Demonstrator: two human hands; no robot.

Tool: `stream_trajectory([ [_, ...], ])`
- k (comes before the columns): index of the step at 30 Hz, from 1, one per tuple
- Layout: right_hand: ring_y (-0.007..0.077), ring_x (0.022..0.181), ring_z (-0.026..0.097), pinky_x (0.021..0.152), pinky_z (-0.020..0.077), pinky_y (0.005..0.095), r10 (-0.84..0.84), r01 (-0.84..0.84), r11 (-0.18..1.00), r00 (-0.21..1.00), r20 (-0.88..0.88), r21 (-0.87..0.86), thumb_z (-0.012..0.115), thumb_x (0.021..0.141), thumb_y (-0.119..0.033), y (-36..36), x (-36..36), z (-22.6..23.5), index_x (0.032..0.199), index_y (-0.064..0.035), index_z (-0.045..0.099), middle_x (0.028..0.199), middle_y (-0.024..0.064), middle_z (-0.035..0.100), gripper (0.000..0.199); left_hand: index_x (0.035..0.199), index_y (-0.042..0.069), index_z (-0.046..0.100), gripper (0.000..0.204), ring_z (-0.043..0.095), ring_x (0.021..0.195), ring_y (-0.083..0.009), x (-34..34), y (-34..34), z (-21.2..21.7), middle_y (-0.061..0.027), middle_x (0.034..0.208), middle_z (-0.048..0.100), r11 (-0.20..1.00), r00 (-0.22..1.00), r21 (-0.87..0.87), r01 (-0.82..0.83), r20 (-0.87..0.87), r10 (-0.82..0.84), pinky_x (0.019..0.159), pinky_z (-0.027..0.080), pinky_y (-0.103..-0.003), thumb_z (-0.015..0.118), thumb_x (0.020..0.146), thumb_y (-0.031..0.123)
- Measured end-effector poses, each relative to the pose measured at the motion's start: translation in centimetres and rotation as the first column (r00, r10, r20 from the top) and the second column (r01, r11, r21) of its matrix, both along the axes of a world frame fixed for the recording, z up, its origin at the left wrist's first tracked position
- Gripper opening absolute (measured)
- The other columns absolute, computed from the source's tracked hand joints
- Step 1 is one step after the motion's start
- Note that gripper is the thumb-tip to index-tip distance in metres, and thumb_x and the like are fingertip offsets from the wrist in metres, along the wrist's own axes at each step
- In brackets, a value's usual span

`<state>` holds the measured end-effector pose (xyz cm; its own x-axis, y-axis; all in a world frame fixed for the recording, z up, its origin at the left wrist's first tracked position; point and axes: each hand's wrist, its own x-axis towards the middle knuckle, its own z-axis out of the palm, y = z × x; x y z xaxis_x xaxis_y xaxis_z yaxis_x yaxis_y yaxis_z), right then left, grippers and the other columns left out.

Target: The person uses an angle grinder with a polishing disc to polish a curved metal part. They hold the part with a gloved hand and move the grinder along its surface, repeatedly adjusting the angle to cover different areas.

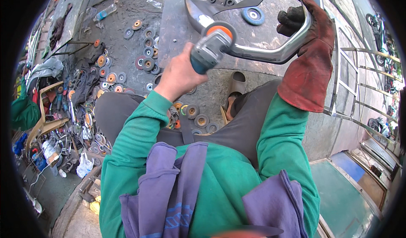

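Observation:
My left hand, bare, grips the blue body of an angle grinder. Its orange disc head rests against a bent, polished metal frame. My right hand, in a long red and black leather glove, holds that frame by its curved tube at the upper right. The frame's dark pointed plate lies across a grey metal sheet on the ground. A blue grinding disc lies on the sheet just beyond the frame.
Several worn grinding discs are scattered on the ground to the left and by my knees. A pile of tools and scrap fills the far left. A metal railing runs along the right. My sandalled foot sits below the sheet.

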<state>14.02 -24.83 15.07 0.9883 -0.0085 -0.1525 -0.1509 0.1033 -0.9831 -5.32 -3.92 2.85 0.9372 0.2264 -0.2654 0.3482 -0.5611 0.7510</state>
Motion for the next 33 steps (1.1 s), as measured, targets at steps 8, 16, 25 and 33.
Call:
stream_trajectory([
  [8, 0.0261, 0.051, 0.06, 0.041, 0.0474, 0.0414, 0.037, -0.039, 0.992, 0.999, 0.015, 0.124, 0.073, 0.093, -0.034, -1.2, 0.6, -1.5, 0.118, -0.0012, 0.069, 0.067, 0.008, 0.057, 0.042, 0.144, -0.002, 0.051, 0.089, 0.073, 0.113, -0.043, 2.1, 3.2, -2.7, -0.0282, 0.117, 0.074, 0.997, 0.997, 0.006, -0.081, -0.011, 0.081, 0.099, 0.058, -0.046, 0.091, 0.069, 0.024],
  [16, 0.0242, 0.05, 0.055, 0.042, 0.043, 0.0392, 0.055, -0.063, 0.983, 0.997, 0.051, 0.171, 0.07, 0.095, -0.034, -1.7, 0.7, -2.3, 0.12, -0.0012, 0.067, 0.065, 0.0066, 0.054, 0.042, 0.139, -0.001, 0.053, 0.083, 0.074, 0.112, -0.0437, 1.7, 2.4, -1.9, -0.0283, 0.114, 0.075, 0.997, 0.998, -0.059, -0.051, -0.026, 0.049, 0.097, 0.058, -0.045, 0.091, 0.069, 0.023],
  [25, 0.0234, 0.049, 0.052, 0.041, 0.0405, 0.0385, 0.014, -0.014, 0.988, 1.0, 0.0, 0.151, 0.071, 0.094, -0.035, -1.4, 0.8, -1.7, 0.119, -0.0009, 0.067, 0.063, 0.0055, 0.052, 0.042, 0.138, 0.001, 0.055, 0.081, 0.075, 0.109, -0.0399, 3.0, 4.2, -2.7, -0.0265, 0.116, 0.075, 0.992, 0.992, -0.001, -0.126, 0.004, 0.126, 0.097, 0.059, -0.045, 0.091, 0.068, 0.021],
  [33, 0.0249, 0.05, 0.056, 0.041, 0.0438, 0.0403, -0.156, 0.154, 0.988, 0.986, -0.056, -0.031, 0.071, 0.094, -0.035, 1.4, -1.7, 1.2, 0.12, -0.0005, 0.068, 0.064, 0.0059, 0.055, 0.043, 0.141, 0.0, 0.053, 0.086, 0.075, 0.109, -0.0425, 2.4, 3.5, -3.0, -0.0283, 0.112, 0.076, 0.994, 0.993, 0.007, -0.111, 0.046, 0.11, 0.096, 0.06, -0.045, 0.093, 0.069, 0.023],
])
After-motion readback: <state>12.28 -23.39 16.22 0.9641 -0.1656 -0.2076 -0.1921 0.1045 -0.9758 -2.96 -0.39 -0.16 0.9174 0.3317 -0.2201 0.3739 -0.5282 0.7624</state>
